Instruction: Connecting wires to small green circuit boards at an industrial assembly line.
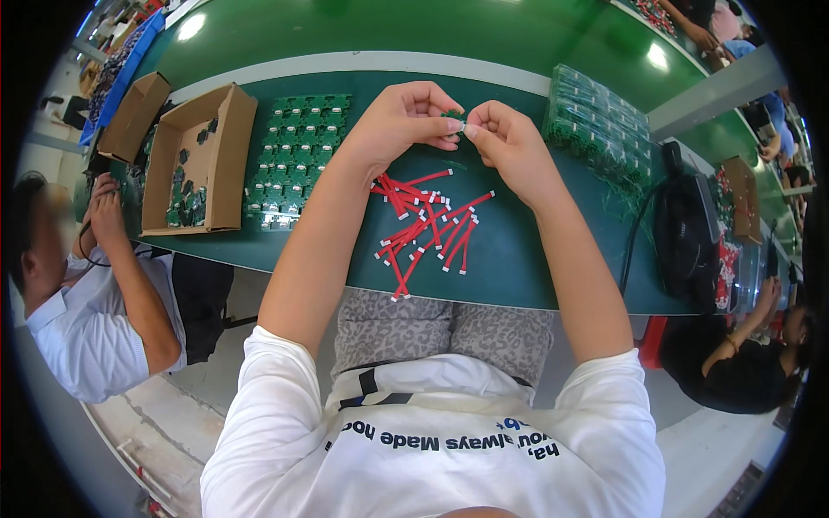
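Above the table in front of me, my left hand [411,123] is closed, pinching a small green circuit board [454,114] between thumb and fingers. Close against it, my right hand [508,142] is closed too, its thumb and forefinger at a small white connector [463,127] by the board's edge. Whether a wire runs back from that connector is hidden by the fingers. Below my hands, a loose heap of short red cables [429,223] with white plugs lies on the green tabletop [505,268].
Rows of green boards [302,155] lie left of my left forearm, beside an open cardboard box [237,164] with several boards inside. Stacked boards in clear packing [598,129] stand right, near a black bag [685,233]. Co-workers sit on both sides.
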Motion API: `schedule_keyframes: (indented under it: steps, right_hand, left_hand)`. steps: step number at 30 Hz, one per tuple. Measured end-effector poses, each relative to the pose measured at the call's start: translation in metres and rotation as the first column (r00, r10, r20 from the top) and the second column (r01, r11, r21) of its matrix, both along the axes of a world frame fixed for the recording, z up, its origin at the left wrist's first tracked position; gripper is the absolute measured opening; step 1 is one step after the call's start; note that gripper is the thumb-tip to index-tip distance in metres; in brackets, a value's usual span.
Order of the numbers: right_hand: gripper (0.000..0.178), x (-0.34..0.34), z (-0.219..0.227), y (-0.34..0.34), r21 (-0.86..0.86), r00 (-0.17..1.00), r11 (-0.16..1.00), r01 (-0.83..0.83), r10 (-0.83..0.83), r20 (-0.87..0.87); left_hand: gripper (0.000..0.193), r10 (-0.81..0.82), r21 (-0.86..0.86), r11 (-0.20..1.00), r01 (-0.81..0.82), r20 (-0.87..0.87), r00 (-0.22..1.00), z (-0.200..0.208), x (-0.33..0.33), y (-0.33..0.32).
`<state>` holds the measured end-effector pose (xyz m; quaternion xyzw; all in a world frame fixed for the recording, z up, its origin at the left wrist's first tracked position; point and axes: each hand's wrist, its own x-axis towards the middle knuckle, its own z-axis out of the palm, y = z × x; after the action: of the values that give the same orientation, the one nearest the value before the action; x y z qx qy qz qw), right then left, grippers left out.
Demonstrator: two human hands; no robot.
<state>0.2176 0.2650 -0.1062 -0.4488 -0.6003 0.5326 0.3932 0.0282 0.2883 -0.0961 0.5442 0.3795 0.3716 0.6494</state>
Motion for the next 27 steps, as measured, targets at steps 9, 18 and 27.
schedule_keyframes:
  steps: [9, 18, 27]
  right_hand:
    - [0.011, 0.008, 0.006, 0.009, 0.316, 0.991, 0.948, -0.044, 0.001, 0.134]
    - [0.008, 0.224, 0.088, -0.025, 0.311, 0.584, 0.507, 0.804, -0.772, -0.253]
    - [0.011, 0.205, 0.105, -0.129, 0.979, 0.437, 0.197, 0.06, -0.887, 0.152]
  left_hand:
    - [0.036, 0.067, 0.147, 0.988, -0.048, -0.124, 0.99, 0.012, 0.002, -0.004]
    - [0.03, 0.358, 0.547, 0.798, -0.253, -0.093, 0.929, 0.043, 0.001, -0.011]
    - [0.029, 0.131, 0.419, 0.897, -0.139, 0.048, 0.99, 0.077, 0.03, -0.092]
